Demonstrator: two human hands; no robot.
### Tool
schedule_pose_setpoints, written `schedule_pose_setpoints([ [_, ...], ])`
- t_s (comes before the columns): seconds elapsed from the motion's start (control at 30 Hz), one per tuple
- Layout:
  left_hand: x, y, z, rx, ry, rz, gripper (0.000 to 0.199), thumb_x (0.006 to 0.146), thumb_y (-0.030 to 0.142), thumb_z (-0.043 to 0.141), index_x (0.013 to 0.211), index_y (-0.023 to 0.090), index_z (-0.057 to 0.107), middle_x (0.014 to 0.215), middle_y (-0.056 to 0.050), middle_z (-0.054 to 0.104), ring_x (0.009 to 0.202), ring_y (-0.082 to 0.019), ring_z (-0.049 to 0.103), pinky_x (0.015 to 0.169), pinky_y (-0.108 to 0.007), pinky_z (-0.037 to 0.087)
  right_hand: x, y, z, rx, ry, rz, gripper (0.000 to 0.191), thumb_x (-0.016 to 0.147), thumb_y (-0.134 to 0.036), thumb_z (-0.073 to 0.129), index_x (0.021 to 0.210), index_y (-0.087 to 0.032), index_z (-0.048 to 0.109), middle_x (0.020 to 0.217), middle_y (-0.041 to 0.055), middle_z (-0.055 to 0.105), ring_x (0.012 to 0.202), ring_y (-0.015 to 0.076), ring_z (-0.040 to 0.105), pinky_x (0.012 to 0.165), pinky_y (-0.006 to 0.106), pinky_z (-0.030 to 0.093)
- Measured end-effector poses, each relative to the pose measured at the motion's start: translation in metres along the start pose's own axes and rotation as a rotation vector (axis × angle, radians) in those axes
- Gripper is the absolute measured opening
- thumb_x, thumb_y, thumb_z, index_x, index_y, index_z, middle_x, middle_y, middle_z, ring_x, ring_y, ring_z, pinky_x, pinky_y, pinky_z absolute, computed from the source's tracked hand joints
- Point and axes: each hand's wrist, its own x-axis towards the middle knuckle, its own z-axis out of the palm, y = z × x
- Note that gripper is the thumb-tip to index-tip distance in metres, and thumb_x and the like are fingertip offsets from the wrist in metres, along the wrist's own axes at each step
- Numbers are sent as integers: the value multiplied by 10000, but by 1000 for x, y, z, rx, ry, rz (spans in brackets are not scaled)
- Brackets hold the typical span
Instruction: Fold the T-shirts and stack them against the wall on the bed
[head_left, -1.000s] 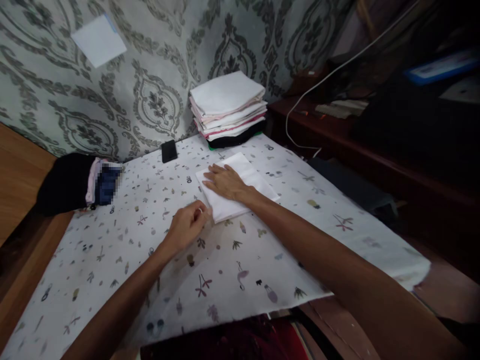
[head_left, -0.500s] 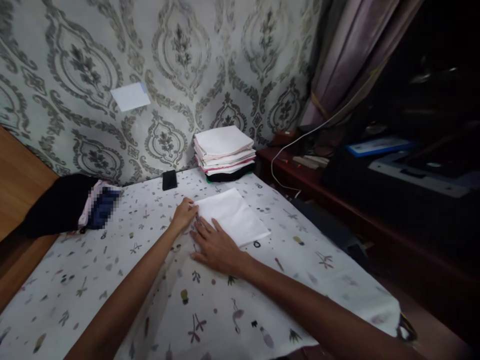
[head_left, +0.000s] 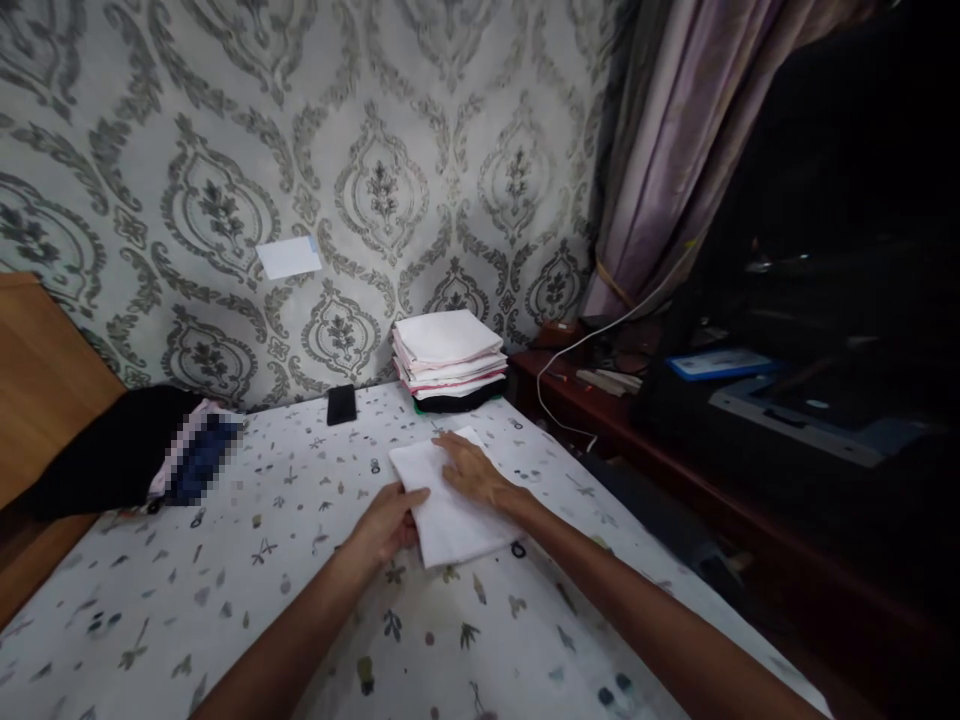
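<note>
A folded white cloth (head_left: 457, 525) lies on the patterned sheet in front of me. My left hand (head_left: 391, 518) pinches its left edge, the thumb on top and the fingers tucked under. Stretched across the upper part of the cloth, my right hand (head_left: 474, 472) rests on top with its fingers pointing toward the far left. Just beyond the cloth stands a neat stack of folded clothes (head_left: 448, 345), mostly white, with pink, red and black layers.
A black phone (head_left: 341, 405) lies near the patterned wall. Dark and pink garments (head_left: 127, 440) are heaped at the left by a wooden board (head_left: 52, 370). On the right, a white cable (head_left: 551, 400) hangs over a dark red shelf (head_left: 592, 405).
The cloth has been folded smaller and turned. My left hand has come nearer and now grips its left edge; my right hand has moved up and right onto the cloth. The camera view has tilted upward.
</note>
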Motion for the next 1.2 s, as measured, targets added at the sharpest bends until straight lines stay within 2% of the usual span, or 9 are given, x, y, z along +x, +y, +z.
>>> schedule_pose_setpoints([
  [0.17, -3, 5, 8, 100, -54, 83, 889, 533, 38, 656, 1376, 249, 469, 1166, -61, 704, 958, -244, 678, 686, -272, 536, 34, 5, -12, 129, -206, -69, 847, 641, -56, 629, 1470, -125, 470, 1491, 174, 515, 1396, 311, 457, 1158, 467, 356],
  [0.3, -5, 45, -14, 276, -269, 98, 839, 522, 62, 656, 1332, 256, 565, 1115, -27, 728, 908, -218, 670, 682, -239, 514, 51, 12, -29, 286, -271, -68, 813, 667, -166, 708, 1443, -130, 467, 1416, 155, 581, 1255, 276, 571, 1045, 426, 471],
  [0.4, -3, 74, -37, 330, -375, 57, 728, 553, 100, 725, 1262, 239, 633, 1065, -35, 743, 824, -205, 682, 670, -254, 528, 53, 19, -37, 481, -313, -2, 670, 631, -265, 798, 1263, -143, 612, 1295, 118, 664, 1152, 268, 619, 992, 407, 497],
  [0.5, 4, 82, -51, 203, -189, 75, 593, 573, 98, 776, 1150, 191, 678, 962, -48, 755, 735, -187, 683, 619, -245, 532, 46, 26, -39, 685, -335, 120, 481, 599, -334, 832, 1021, -143, 701, 1051, 80, 747, 943, 249, 684, 881, 390, 540],
  [0.63, 10, 55, -54, -104, 178, 116, 232, 722, 145, 733, 941, 137, 658, 867, -74, 741, 717, -159, 680, 683, -249, 573, 30, 35, -36, 790, -250, 200, 454, 630, -428, 795, 983, -163, 690, 972, 73, 755, 836, 227, 699, 773, 355, 556],
  [0.73, 5, 27, -49, -229, 212, 119, 144, 816, 156, 655, 958, 150, 632, 937, -88, 745, 794, -162, 702, 766, -265, 591, 16, 39, -36, 833, -221, 224, 483, 602, -450, 812, 973, -169, 683, 916, 75, 755, 771, 226, 703, 698, 340, 557],
  [0.87, -2, 19, -38, -148, 127, 77, 430, 702, 43, 688, 1103, 182, 618, 1011, -72, 745, 778, -186, 710, 688, -306, 602, 7, 41, -42, 838, -176, 197, 497, 624, -506, 802, 971, -170, 687, 829, 58, 736, 706, 207, 682, 643, 313, 533],
  [1.0, 14, 62, -20, 43, 58, 213, 483, 670, 70, 694, 1129, 199, 620, 1017, -61, 745, 760, -179, 702, 591, -248, 553, 21, 43, -70, 818, -49, 93, 550, 662, -588, 772, 1006, -167, 691, 855, 54, 730, 710, 203, 673, 648, 307, 523],
  [1.2, 93, 179, 23, 179, 78, 478, 506, 648, 52, 685, 1127, 204, 621, 1058, -70, 747, 833, -193, 705, 634, -251, 547, 96, 58, -156, 567, 404, 12, 457, 721, -468, 721, 1049, -150, 706, 906, 73, 750, 751, 219, 671, 677, 322, 543],
])
